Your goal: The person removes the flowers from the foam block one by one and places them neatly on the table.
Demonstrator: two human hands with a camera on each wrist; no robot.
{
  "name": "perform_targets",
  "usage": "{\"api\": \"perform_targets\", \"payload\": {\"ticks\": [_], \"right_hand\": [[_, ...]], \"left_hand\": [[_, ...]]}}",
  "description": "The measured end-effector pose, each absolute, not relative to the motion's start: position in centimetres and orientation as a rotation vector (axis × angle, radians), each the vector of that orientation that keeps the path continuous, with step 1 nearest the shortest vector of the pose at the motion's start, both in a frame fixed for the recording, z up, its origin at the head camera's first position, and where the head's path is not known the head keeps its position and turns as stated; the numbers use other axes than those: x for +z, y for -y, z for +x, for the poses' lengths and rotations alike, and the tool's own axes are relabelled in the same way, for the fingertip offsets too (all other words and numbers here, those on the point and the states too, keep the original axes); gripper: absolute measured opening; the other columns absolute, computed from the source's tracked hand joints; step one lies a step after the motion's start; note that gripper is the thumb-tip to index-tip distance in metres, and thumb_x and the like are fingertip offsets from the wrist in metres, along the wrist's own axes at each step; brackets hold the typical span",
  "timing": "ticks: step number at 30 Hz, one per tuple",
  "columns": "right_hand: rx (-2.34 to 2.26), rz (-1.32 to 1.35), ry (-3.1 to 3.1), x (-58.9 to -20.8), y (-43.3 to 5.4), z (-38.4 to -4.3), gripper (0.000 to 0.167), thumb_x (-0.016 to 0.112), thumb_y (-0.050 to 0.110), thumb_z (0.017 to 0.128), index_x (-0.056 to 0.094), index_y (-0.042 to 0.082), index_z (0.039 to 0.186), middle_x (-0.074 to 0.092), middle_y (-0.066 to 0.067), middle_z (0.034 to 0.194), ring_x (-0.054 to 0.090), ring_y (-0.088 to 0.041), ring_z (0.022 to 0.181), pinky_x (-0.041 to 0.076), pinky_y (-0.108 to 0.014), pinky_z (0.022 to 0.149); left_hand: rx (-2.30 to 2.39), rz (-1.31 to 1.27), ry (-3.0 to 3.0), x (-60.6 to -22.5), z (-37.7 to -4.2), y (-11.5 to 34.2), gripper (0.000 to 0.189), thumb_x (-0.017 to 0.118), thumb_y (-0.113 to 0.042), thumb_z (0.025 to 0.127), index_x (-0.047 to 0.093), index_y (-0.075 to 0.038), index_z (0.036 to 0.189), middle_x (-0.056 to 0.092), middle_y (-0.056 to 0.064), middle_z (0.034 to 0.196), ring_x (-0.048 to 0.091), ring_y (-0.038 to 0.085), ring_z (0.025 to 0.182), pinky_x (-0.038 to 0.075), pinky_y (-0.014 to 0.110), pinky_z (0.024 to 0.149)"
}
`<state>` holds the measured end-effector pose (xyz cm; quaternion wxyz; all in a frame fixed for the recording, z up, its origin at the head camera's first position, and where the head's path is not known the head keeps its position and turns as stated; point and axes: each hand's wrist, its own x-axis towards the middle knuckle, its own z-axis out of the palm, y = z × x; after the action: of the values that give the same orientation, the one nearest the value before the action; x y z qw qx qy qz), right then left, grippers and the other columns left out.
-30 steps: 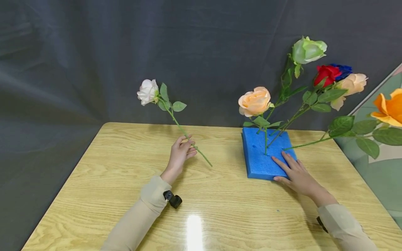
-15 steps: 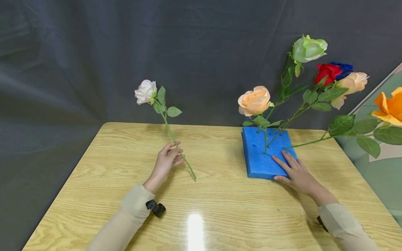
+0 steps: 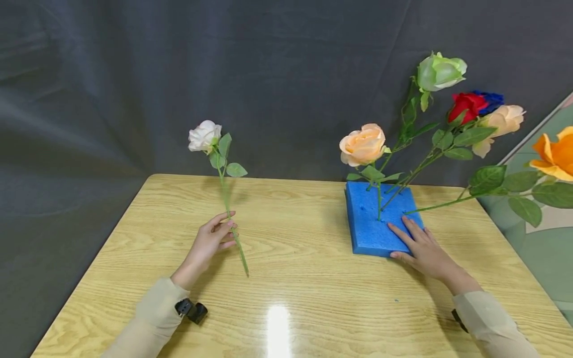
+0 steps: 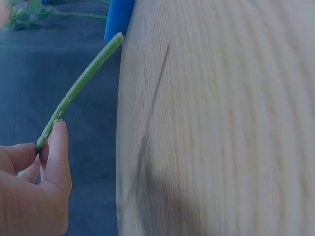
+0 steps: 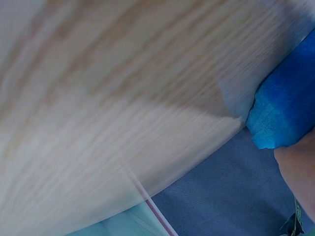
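Observation:
My left hand [image 3: 209, 241] pinches the green stem of a white rose [image 3: 205, 136] over the left half of the table. The bloom leans up and left, and the cut stem end [image 4: 118, 38] points down toward me. In the left wrist view, thumb and fingers close on the stem, whose shadow falls on the wood. My right hand [image 3: 423, 251] lies with fingers spread on the near right part of a blue foam block [image 3: 373, 238]. In the right wrist view only a bit of that hand shows beside the foam block [image 5: 280, 113].
Stuck in the foam are a peach rose [image 3: 363, 145], a green rose [image 3: 440, 72], a red rose [image 3: 466, 107], a blue one [image 3: 491, 102], a paler peach one [image 3: 503, 119] and an orange rose [image 3: 557, 154] leaning far right. A dark curtain [image 3: 277, 89] hangs behind the wooden table [image 3: 304, 278].
My left hand has moved left and toward me with the white rose, whose stem now stands more upright. The right hand has stayed on the foam block.

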<state>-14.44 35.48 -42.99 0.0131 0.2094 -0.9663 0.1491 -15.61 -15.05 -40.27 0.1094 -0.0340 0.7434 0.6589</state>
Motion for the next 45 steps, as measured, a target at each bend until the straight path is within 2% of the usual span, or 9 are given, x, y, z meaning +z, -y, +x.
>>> {"api": "perform_targets", "payload": {"ticks": [10, 15, 24, 26, 30, 32, 34, 39, 45], "right_hand": [[0.475, 0.626, 3.035, -42.8, -35.3, -14.3, 0.075, 0.06, 0.04, 0.092, 0.021, 0.023, 0.154, 0.015, -0.033, 0.153, 0.014, -0.055, 0.14, 0.013, -0.073, 0.108], [0.465, 0.626, 3.029, -42.8, -35.3, -14.3, 0.075, 0.061, 0.041, 0.091, 0.022, 0.023, 0.153, 0.016, -0.033, 0.153, 0.015, -0.055, 0.14, 0.014, -0.072, 0.108], [0.454, 0.638, 3.019, -42.7, -35.3, -14.5, 0.076, 0.06, 0.041, 0.091, 0.021, 0.023, 0.154, 0.016, -0.033, 0.153, 0.015, -0.055, 0.14, 0.014, -0.072, 0.108], [0.456, 0.634, 3.024, -42.7, -35.3, -14.5, 0.076, 0.06, 0.041, 0.091, 0.021, 0.024, 0.154, 0.015, -0.033, 0.154, 0.014, -0.055, 0.14, 0.013, -0.072, 0.108], [0.451, 0.631, 3.022, -42.8, -35.3, -14.5, 0.076, 0.06, 0.042, 0.092, 0.02, 0.024, 0.154, 0.016, -0.033, 0.153, 0.014, -0.054, 0.14, 0.014, -0.072, 0.108], [0.448, 0.632, 3.018, -42.9, -35.3, -14.5, 0.076, 0.06, 0.042, 0.091, 0.021, 0.024, 0.154, 0.016, -0.033, 0.153, 0.015, -0.055, 0.14, 0.014, -0.072, 0.108], [0.444, 0.635, 3.012, -42.9, -35.3, -14.4, 0.075, 0.06, 0.041, 0.091, 0.022, 0.024, 0.153, 0.017, -0.033, 0.153, 0.016, -0.055, 0.139, 0.015, -0.072, 0.108], [0.435, 0.641, 3.003, -42.9, -35.3, -14.3, 0.075, 0.061, 0.042, 0.091, 0.023, 0.023, 0.153, 0.018, -0.033, 0.152, 0.018, -0.056, 0.138, 0.016, -0.072, 0.106], [0.442, 0.634, 2.999, -42.7, -35.3, -14.2, 0.074, 0.061, 0.041, 0.09, 0.025, 0.023, 0.152, 0.019, -0.034, 0.152, 0.018, -0.056, 0.138, 0.017, -0.073, 0.106]], "left_hand": [[1.808, -0.103, -2.271, -39.8, -14.5, 18.8, 0.048, 0.043, -0.026, 0.103, 0.036, -0.011, 0.148, 0.054, 0.006, 0.119, 0.055, 0.003, 0.09, 0.056, 0.018, 0.082], [1.738, -0.078, -2.305, -39.7, -14.2, 20.3, 0.049, 0.044, -0.027, 0.103, 0.036, -0.008, 0.147, 0.054, 0.013, 0.122, 0.055, 0.004, 0.089, 0.056, 0.019, 0.081], [1.657, -0.038, -2.319, -39.8, -14.5, 23.3, 0.053, 0.047, -0.025, 0.102, 0.034, 0.0, 0.146, 0.062, -0.012, 0.106, 0.056, -0.001, 0.085, 0.057, 0.019, 0.077], [1.635, -0.044, -2.324, -39.9, -14.6, 23.9, 0.054, 0.047, -0.025, 0.102, 0.033, 0.002, 0.146, 0.064, -0.008, 0.109, 0.057, -0.002, 0.086, 0.057, 0.019, 0.077], [1.582, -0.049, -2.34, -40.2, -14.6, 24.7, 0.056, 0.048, -0.027, 0.101, 0.032, 0.004, 0.146, 0.06, 0.017, 0.127, 0.059, -0.002, 0.092, 0.058, 0.021, 0.078], [1.559, -0.047, -2.342, -40.4, -14.5, 25.3, 0.057, 0.048, -0.027, 0.101, 0.031, 0.005, 0.146, 0.054, 0.023, 0.134, 0.058, -0.004, 0.093, 0.058, 0.022, 0.079], [1.544, -0.057, -2.336, -40.5, -14.4, 25.8, 0.06, 0.048, -0.028, 0.101, 0.029, 0.006, 0.146, 0.057, 0.02, 0.131, 0.058, -0.007, 0.092, 0.058, 0.022, 0.079], [1.524, -0.076, -2.326, -40.7, -14.0, 27.2, 0.061, 0.049, -0.026, 0.101, 0.027, 0.008, 0.146, 0.064, -0.003, 0.116, 0.057, -0.012, 0.089, 0.057, 0.022, 0.08], [1.477, -0.1, -2.362, -40.8, -13.9, 28.6, 0.062, 0.048, -0.029, 0.101, 0.026, 0.007, 0.147, 0.064, -0.008, 0.114, 0.054, -0.015, 0.089, 0.057, 0.021, 0.079]]}}
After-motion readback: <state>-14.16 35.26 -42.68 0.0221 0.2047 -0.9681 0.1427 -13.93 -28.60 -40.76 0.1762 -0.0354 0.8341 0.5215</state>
